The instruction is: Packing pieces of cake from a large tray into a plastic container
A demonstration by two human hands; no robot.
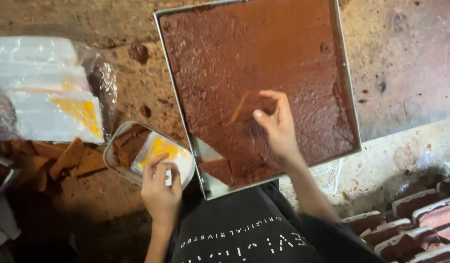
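Slab piece [251, 104] pinched in R hand [278, 127], L hand [160, 191] on container [152, 155]
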